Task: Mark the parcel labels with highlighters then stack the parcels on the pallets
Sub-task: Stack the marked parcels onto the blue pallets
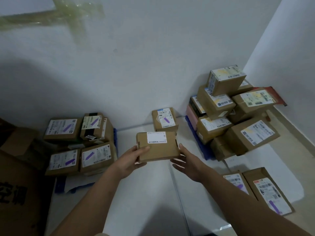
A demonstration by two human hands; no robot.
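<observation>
A flat brown parcel (157, 147) with a white label is held up in the middle of the view. My left hand (131, 160) grips its left edge, thumb on top. My right hand (187, 160) supports its right edge with fingers spread underneath. On the left, a blue pallet (115, 138) carries several parcels (80, 143) whose labels bear purple marks. On the right, a second blue pallet (196, 133) holds a taller pile of parcels (235, 113) with yellow marks. No highlighter is visible.
A purple-marked parcel (164, 119) sits alone by the wall behind the held one. Two more purple-marked parcels (259, 188) lie on the floor at lower right. A large cardboard box (18, 184) stands at the left edge. White walls close the corner.
</observation>
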